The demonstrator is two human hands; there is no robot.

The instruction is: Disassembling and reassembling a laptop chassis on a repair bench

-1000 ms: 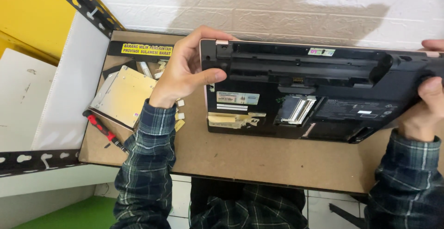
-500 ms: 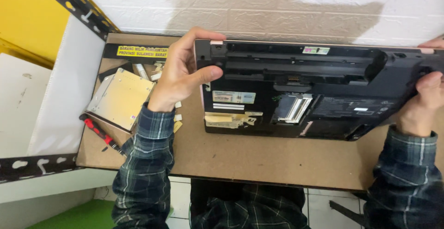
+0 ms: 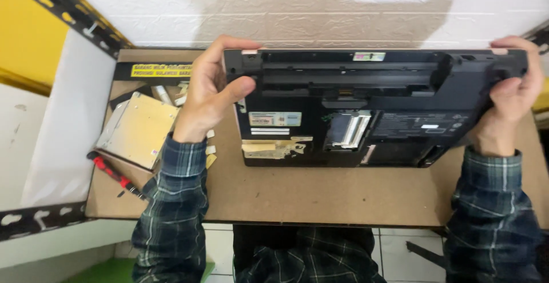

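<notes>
both hands (image 3: pixel 211 91) (image 3: pixel 509 97) clamped round upturned black laptop (image 3: pixel 366 108) ends, above brown board (image 3: pixel 320 194).

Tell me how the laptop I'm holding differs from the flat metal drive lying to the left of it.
The laptop is black, wide and gripped at both ends by the left hand and right hand; the metal drive is pale gold, much smaller and untouched. The laptop sits square to the wall, the drive skewed. Both are flat, rectangular and on the brown board.
</notes>
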